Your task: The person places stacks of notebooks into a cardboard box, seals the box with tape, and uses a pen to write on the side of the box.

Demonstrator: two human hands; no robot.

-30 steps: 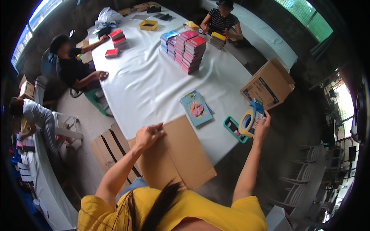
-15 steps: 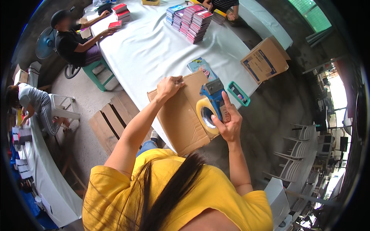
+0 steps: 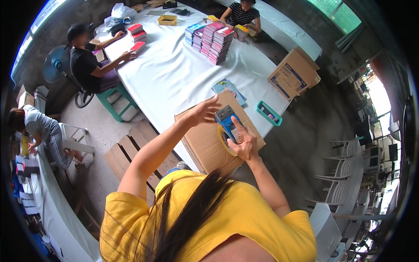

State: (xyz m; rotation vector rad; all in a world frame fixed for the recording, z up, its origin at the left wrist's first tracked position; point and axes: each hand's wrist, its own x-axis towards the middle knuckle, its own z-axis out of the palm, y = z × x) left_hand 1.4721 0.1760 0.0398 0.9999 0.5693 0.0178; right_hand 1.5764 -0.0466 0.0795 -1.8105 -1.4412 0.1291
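A brown cardboard box point(image 3: 205, 142) lies at the near edge of the long white table point(image 3: 170, 74). My left hand point(image 3: 203, 111) rests on its top edge with fingers spread. My right hand point(image 3: 242, 140) grips a blue tape dispenser point(image 3: 228, 123) with a yellowish tape roll, pressed against the box's upper face. A colourful thin book point(image 3: 228, 89) lies on the table just beyond the box.
A teal tray point(image 3: 268, 113) sits at the table's right edge. Stacks of books point(image 3: 210, 36) stand farther back. An open cardboard carton point(image 3: 293, 75) is on the floor at right. Three other people work nearby. Flat cardboard sheets point(image 3: 131, 150) lie on the floor at left.
My right hand brought the tape dispenser from beside the table onto the box. My left hand stayed on the box's top edge. The box now sits tilted toward me.
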